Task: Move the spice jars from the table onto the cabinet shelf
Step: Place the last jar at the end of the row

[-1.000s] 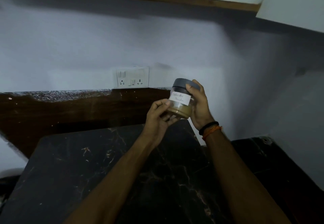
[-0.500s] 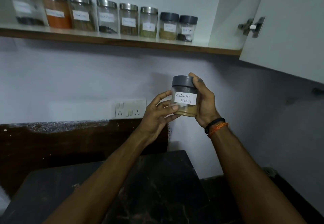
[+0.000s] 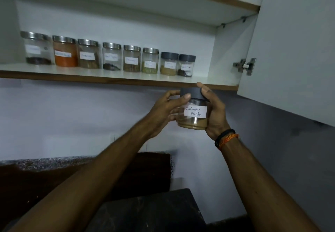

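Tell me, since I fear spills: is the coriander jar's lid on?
On: the grey lid caps the coriander jar, held roughly upright in both hands.

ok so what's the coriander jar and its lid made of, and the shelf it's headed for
Coriander jar: clear body, glass or hard plastic; the powder shows through it and it glints, so I can't tell which.
Its lid: matte dark grey, probably plastic; no shine, unlike the steel-looking lids on the shelf.
Shelf: white smooth top with a brown wood-look front edge, likely laminated board.

held jar [image 3: 193, 115] label "Coriander Powder", shelf jar labels unreadable
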Motion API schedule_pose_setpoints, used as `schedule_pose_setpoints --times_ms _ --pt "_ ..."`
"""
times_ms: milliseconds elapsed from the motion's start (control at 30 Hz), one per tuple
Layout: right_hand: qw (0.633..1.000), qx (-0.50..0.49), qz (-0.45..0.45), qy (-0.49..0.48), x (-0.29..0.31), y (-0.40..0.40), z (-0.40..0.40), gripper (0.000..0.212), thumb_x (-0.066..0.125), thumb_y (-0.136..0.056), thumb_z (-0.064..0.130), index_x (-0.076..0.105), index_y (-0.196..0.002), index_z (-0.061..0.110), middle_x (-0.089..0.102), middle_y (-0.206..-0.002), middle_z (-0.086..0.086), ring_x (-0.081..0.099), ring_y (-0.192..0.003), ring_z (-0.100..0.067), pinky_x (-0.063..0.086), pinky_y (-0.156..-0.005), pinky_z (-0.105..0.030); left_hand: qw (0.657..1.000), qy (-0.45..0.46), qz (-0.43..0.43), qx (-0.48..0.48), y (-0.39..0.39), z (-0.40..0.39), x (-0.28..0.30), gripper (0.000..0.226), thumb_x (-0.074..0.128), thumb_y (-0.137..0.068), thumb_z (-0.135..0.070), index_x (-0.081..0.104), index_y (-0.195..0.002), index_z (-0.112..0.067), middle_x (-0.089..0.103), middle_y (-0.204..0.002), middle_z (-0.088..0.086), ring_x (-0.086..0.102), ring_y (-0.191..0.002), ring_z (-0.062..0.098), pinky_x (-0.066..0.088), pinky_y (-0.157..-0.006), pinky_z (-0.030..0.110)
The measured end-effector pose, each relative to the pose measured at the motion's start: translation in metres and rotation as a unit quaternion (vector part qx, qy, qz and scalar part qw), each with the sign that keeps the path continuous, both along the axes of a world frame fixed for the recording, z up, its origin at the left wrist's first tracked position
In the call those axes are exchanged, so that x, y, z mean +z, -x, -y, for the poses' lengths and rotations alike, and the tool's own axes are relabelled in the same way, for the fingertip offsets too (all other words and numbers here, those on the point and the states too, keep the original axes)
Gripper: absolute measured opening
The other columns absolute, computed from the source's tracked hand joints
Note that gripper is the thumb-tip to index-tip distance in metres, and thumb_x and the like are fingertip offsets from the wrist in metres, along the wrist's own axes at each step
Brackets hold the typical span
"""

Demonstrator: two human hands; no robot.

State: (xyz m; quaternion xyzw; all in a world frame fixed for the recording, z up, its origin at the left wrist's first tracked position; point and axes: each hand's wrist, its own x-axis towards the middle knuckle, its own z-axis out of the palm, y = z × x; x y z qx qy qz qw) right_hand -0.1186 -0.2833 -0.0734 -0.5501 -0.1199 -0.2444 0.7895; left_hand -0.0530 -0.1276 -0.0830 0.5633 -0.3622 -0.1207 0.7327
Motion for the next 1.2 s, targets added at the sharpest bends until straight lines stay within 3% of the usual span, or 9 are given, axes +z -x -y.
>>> schedule_pose_setpoints --times_ms 167,333,433,567,633,700,867,1033,1200 --pt "1.0 -0.016 0.019 0.016 0.021 0.0 0.006 0.06 0.061 -0.085 0.03 0.05 -0.142 0.016 0.064 -0.124 -0.018 0.065 -0.108 -0.036 0.051 -0.098 -0.056 0.991 -0.086 0.099 0.007 -0.007 0.009 0.049 0.06 0.082 -0.08 -0.039 0.055 -0.131 -0.026 0.07 -0.119 0.002 0.072 -0.102 0.022 0.062 -0.075 0.034" --pt "0.998 -0.015 0.044 0.045 0.047 -0.004 0.018 0.061 0.061 -0.086 0.032 0.047 -0.144 0.02 0.073 -0.116 -0.008 0.07 -0.104 -0.03 0.059 -0.082 -0.042 0.979 -0.121 0.164 0.002 -0.012 0.021 0.083 0.049 0.081 -0.08 -0.038 0.065 -0.124 -0.02 0.075 -0.111 0.005 0.072 -0.102 0.025 0.062 -0.083 0.044" --pt "0.996 -0.013 0.066 0.056 0.061 -0.012 0.028 0.058 0.06 -0.09 0.035 0.047 -0.144 0.021 0.074 -0.114 -0.004 0.07 -0.105 -0.027 0.059 -0.084 -0.04 0.979 -0.115 0.171 -0.002 -0.015 0.027 0.101 0.047 0.082 -0.079 -0.035 0.069 -0.119 -0.015 0.075 -0.109 0.009 0.073 -0.103 0.028 0.061 -0.086 0.046" --pt "0.989 -0.085 0.078 0.091 0.073 -0.028 0.044 0.044 0.049 -0.096 0.052 0.062 -0.13 0.027 0.069 -0.124 -0.005 0.066 -0.114 -0.028 0.056 -0.091 -0.045 0.977 -0.111 0.182 0.013 -0.023 0.029 0.125 0.048 0.084 -0.074 -0.033 0.07 -0.116 -0.015 0.075 -0.108 0.009 0.073 -0.102 0.026 0.061 -0.084 0.043" --pt "0.984 -0.145 0.036 0.094 0.078 -0.04 0.054 0.049 0.044 -0.097 0.06 0.07 -0.119 0.025 0.075 -0.108 -0.004 0.07 -0.1 -0.023 0.056 -0.079 -0.039 0.977 -0.101 0.184 0.029 -0.031 0.03 0.136 0.049 0.084 -0.073 -0.03 0.07 -0.116 -0.012 0.076 -0.108 0.009 0.073 -0.102 0.026 0.062 -0.083 0.044" --pt "0.976 -0.205 -0.003 0.074 0.08 -0.053 0.064 0.047 0.049 -0.097 0.053 0.073 -0.109 0.014 0.075 -0.095 -0.006 0.067 -0.089 -0.027 0.054 -0.075 -0.04 0.977 -0.099 0.184 0.042 -0.039 0.029 0.146 0.05 0.085 -0.072 -0.03 0.069 -0.116 -0.012 0.076 -0.109 0.01 0.073 -0.104 0.028 0.06 -0.085 0.045" --pt "0.914 -0.375 -0.046 0.151 0.076 -0.087 0.084 0.018 0.058 -0.091 0.023 0.074 -0.09 0.016 0.075 -0.088 -0.001 0.067 -0.088 -0.019 0.056 -0.086 -0.042 0.972 -0.109 0.192 0.078 -0.063 0.031 0.163 0.05 0.084 -0.076 -0.03 0.066 -0.12 -0.013 0.075 -0.107 0.008 0.072 -0.101 0.025 0.061 -0.083 0.044" --pt "0.843 -0.47 -0.073 0.25 0.075 -0.123 0.104 0.025 0.055 -0.089 0.01 0.075 -0.099 0.019 0.074 -0.1 0.001 0.065 -0.096 -0.021 0.046 -0.081 -0.026 0.971 -0.106 0.193 0.098 -0.09 0.037 0.171 0.048 0.079 -0.081 -0.026 0.062 -0.123 -0.01 0.073 -0.107 0.008 0.073 -0.093 0.02 0.061 -0.069 0.031" --pt "0.786 -0.555 -0.059 0.267 0.073 -0.151 0.117 0.028 0.052 -0.089 0.01 0.072 -0.107 0.019 0.073 -0.105 -0.004 0.065 -0.095 -0.027 0.046 -0.075 -0.028 0.968 -0.11 0.196 0.111 -0.121 0.048 0.171 0.048 0.078 -0.082 -0.027 0.061 -0.124 -0.01 0.071 -0.112 0.009 0.071 -0.099 0.024 0.061 -0.071 0.032"
